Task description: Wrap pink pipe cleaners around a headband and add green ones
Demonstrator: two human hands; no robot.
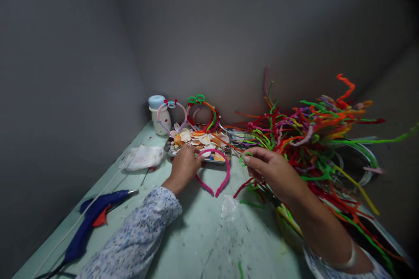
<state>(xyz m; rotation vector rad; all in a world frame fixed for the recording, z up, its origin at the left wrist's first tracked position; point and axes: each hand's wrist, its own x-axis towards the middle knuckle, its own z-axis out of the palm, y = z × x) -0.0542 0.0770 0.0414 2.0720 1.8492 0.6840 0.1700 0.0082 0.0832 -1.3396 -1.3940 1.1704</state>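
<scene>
My left hand is closed on the upper left side of a magenta fuzzy headband, which is held up with its two ends pointing down. My right hand pinches a small loop of green pipe cleaner between thumb and fingertips, a little to the right of the headband. Behind the headband lies a metal tray full of white and orange flower and petal pieces. Finished-looking headbands wrapped in colours, one pink and lilac, one red with green loops on top, stand at the tray's back.
A blue glue gun with an orange trigger lies at the left. Near it are a white plastic packet and a white jar with a blue lid. A large tangle of coloured pipe cleaners fills the right side. A clear scrap lies in front.
</scene>
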